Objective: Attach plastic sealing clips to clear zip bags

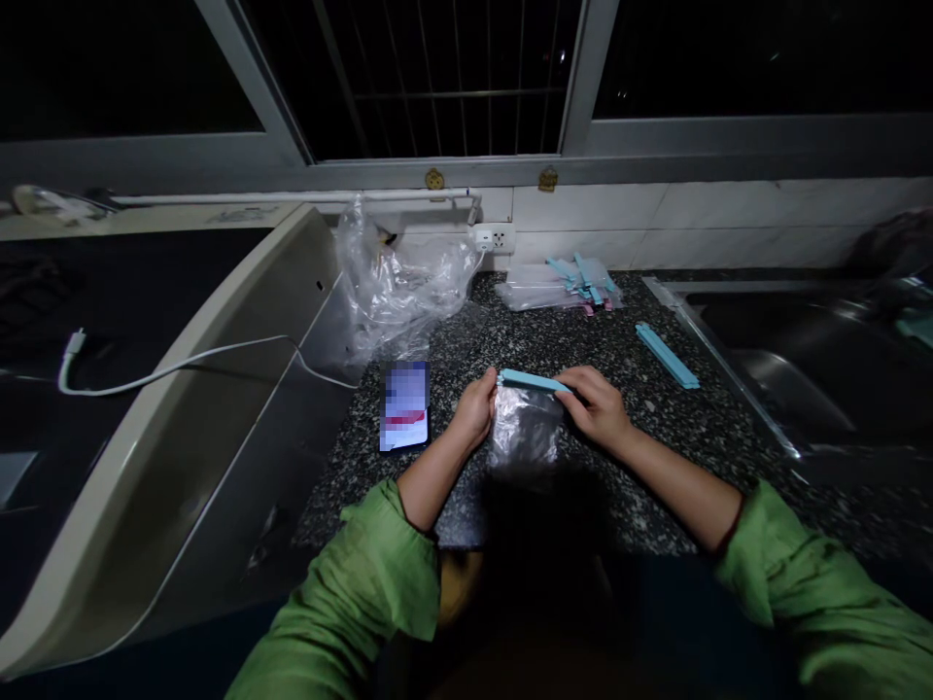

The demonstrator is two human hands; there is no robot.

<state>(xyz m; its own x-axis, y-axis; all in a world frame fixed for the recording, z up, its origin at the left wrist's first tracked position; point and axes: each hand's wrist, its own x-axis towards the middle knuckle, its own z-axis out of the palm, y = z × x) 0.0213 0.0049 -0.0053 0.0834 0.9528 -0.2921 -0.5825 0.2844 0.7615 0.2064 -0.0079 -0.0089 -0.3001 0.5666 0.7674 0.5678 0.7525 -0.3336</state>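
A small clear plastic bag [525, 433] lies on the dark speckled counter [554, 340] in front of me, with a light blue clip strip [531, 380] along its top edge. My left hand [475, 408] pinches the left end of the strip and bag. My right hand [598, 403] is closed on the right end of the strip. Both sleeves are green.
A phone [405, 404] lies left of the bag. Another blue strip [667, 356] rests to the right. Clear bags with several blue and pink strips [565, 284] sit near the wall. Crumpled plastic [397, 287], a white cable [175, 367] and a steel sink [809, 360] flank the counter.
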